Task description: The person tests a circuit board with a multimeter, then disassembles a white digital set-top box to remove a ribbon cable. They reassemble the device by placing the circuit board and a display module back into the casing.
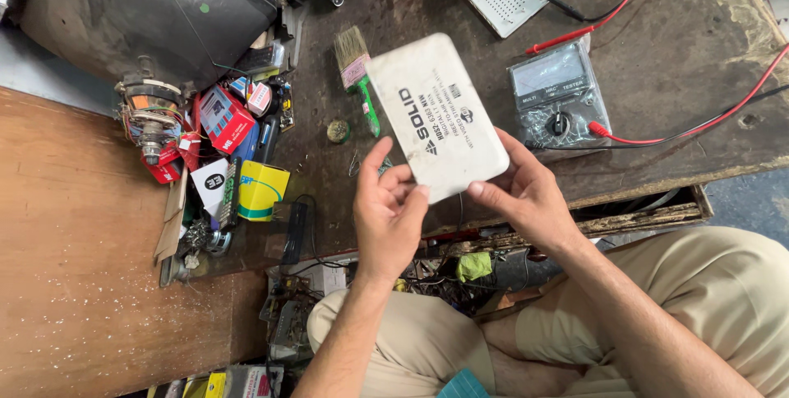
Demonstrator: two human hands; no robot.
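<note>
Both hands, left hand [388, 213] and right hand [526, 197], hold the white plastic case [436, 115] mid-frame, fingers gripping its lower edge, apparently inspecting it above the surface [657, 53]

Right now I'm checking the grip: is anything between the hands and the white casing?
Nothing visible. The left hand and right hand both hold the white casing directly at its lower edge, above the workbench.

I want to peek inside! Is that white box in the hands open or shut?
Shut. The white box shows one whole flat face with no gap, held at its lower edge by the left hand and right hand.
</note>
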